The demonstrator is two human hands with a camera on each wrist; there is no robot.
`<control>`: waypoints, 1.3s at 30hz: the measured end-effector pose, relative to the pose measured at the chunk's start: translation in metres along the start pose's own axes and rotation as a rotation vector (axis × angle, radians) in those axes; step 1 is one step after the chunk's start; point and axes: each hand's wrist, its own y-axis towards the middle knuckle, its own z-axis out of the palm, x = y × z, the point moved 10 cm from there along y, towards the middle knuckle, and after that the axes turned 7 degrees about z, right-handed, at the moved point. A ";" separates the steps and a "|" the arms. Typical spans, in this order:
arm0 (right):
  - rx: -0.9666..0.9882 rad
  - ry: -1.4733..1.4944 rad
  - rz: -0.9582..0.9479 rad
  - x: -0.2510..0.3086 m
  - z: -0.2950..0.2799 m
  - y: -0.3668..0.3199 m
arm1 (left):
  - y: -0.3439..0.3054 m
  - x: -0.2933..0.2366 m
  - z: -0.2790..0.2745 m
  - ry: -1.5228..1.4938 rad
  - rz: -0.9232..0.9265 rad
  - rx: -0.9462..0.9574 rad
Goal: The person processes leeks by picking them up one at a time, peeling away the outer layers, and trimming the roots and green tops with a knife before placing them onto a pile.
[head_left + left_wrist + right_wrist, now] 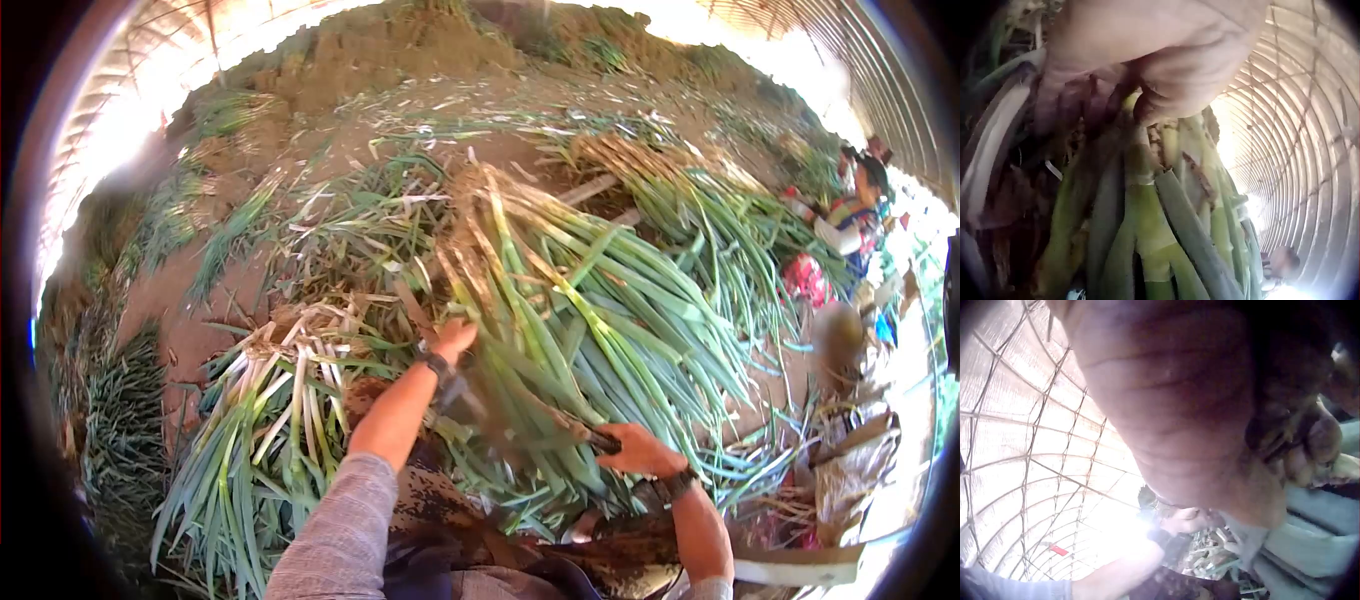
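My left hand (pixel 456 340) reaches into the near side of a big heap of long green onions (pixel 600 290). In the left wrist view its thumb and fingers pinch an onion stalk (pixel 1141 156) near the pale lower end, with other stalks close beside it. To the right and nearer my body, my right hand (pixel 645 450) grips the dark handle (pixel 604 441) of a slim brownish tool, which lies across the onion leaves; its far end is blurred among them. In the right wrist view the curled fingers (pixel 1322 440) are partly in shadow, with broad leaves (pixel 1310 525) beneath.
A bundle of onions (pixel 270 400) with whitish stems lies at the left, and another pile (pixel 690 200) at the back right. Loose leaves litter the brown ground (pixel 190 340). A person (pixel 855 215) is at the far right, under the arched roof (pixel 885 70).
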 end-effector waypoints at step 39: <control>-0.675 -0.044 -0.159 0.053 -0.074 0.017 | -0.081 -0.164 0.005 -1.384 0.359 0.409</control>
